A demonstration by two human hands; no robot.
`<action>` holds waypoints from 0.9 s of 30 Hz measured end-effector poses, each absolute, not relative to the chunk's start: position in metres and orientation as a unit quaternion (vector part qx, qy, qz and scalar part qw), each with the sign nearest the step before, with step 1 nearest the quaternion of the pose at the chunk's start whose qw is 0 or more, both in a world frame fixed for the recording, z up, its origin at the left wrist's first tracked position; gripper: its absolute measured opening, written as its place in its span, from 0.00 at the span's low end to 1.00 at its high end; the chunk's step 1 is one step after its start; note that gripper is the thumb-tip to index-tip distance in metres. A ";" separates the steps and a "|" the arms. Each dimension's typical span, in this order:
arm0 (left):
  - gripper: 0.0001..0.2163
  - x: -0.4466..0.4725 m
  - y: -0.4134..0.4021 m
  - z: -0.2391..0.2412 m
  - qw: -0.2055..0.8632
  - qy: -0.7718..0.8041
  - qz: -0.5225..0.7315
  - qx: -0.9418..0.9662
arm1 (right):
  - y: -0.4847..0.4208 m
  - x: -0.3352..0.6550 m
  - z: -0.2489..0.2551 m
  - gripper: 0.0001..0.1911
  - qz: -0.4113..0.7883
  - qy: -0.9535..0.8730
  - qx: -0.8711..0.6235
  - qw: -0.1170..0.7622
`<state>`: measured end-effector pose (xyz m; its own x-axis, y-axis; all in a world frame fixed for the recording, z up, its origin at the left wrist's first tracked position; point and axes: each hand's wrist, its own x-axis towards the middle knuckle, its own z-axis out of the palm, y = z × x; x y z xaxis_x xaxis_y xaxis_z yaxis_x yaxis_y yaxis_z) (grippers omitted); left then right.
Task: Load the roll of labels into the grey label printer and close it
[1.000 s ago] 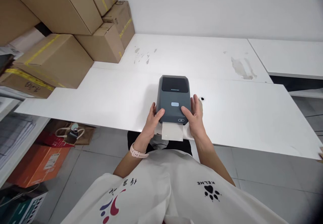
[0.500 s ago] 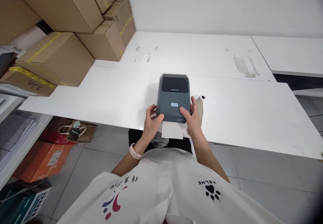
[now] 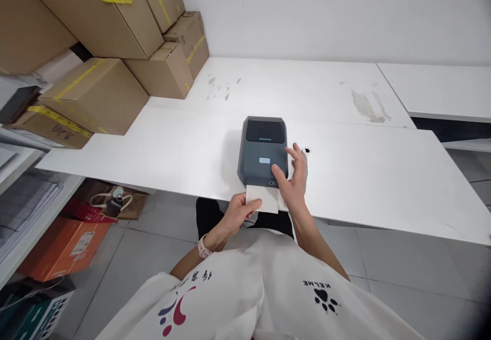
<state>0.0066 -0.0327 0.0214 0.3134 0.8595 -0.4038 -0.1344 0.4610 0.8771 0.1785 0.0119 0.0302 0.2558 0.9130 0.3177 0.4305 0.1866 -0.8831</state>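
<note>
Squarely at six o'clock the label (image 3: 265, 198) juts from the printer (image 3: 263, 148); left hand (image 3: 238, 213) pinches its near corner, right hand (image 3: 293, 180) rests open at the printer's four o'clock.

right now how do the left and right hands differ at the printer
The left hand pinches the white paper coming out of the printer; the right hand lies on the printer's near corner. The left hand's fingers are curled, the right hand's spread. Both are bare.
</note>
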 end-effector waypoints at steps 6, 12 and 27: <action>0.20 -0.005 -0.038 0.003 0.683 0.487 0.341 0.424 | 0.010 0.183 0.036 0.15 -0.061 -0.733 -0.579 0.351; 0.12 -0.011 -0.019 0.014 0.460 0.557 0.535 0.438 | 0.013 0.189 0.045 0.19 -0.031 -0.769 -0.576 0.276; 0.29 0.003 -0.002 0.010 0.466 0.513 0.491 0.528 | -0.020 0.171 0.008 0.35 0.251 -0.581 -0.607 0.481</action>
